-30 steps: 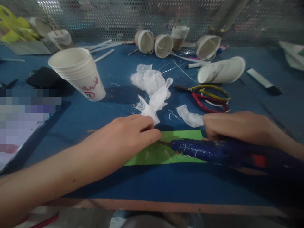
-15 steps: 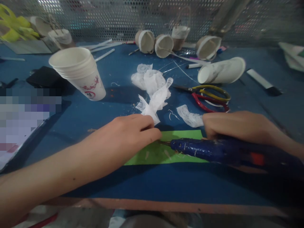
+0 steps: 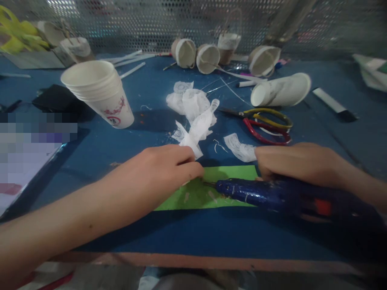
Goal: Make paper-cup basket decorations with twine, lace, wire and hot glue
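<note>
My right hand [image 3: 293, 161] is wrapped round a blue hot glue gun [image 3: 254, 194] with a red switch. Its thin metal nozzle points left, low over a green strip [image 3: 231, 173] lying on the blue tabletop. Over the strip's left part rests my left hand [image 3: 169, 167], fingers curled and pressed together close to the nozzle tip; what they pinch is hidden. A few pale spots mark the green surface. Just beyond the left fingers lies a crumpled white lace ribbon [image 3: 201, 125]. A short lace piece [image 3: 238, 148] lies beside my right hand.
Scissors [image 3: 266, 121] with yellow and red handles lie behind the lace. Stacked paper cups [image 3: 96, 92] stand left, another cup [image 3: 281, 90] lies on its side at right. Several small baskets [image 3: 208, 58] line the perforated metal screen [image 3: 145, 28]. The table's front edge [image 3: 169, 259] is near.
The nozzle tip has dipped slightly and stays beside the left fingers. Both hands keep nearly the same place; the whole view has shifted a little.
</note>
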Motion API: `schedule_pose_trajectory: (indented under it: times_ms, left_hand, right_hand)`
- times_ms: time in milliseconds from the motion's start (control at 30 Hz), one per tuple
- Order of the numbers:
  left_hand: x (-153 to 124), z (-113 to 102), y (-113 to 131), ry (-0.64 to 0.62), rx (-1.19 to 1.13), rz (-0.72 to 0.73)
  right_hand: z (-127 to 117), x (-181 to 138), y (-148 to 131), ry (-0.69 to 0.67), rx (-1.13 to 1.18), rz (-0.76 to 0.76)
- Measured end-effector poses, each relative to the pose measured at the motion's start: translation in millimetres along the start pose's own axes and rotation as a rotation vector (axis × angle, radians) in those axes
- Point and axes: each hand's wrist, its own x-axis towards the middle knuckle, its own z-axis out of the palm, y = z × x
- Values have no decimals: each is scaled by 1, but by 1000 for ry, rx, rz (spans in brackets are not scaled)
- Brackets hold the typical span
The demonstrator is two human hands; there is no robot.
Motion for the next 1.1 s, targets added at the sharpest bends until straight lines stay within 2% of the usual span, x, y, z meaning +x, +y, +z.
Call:
schedule_pose_trajectory:
  times_ms: [100,267,600,733,900,1100]
  left_hand:
    - [0,-1,-2,-7,46,58]
    - [0,-1,-5,-8,37,68]
    - [3,-1,-7,-20,-18,37]
    - [4,-2,-7,-33,-28,19]
    - [4,-2,-7,-29,-39,-2]
    - [2,-1,-6,-41,-31,-40]
  right_hand:
    - [0,0,0,7,20,4]
    - [1,0,1,40,61,14]
    - [1,-2,3,103,146,2]
    - [0,2,0,71,186,-11]
    - [3,4,-2,86,160,7]
    - [9,3,4,83,137,-40]
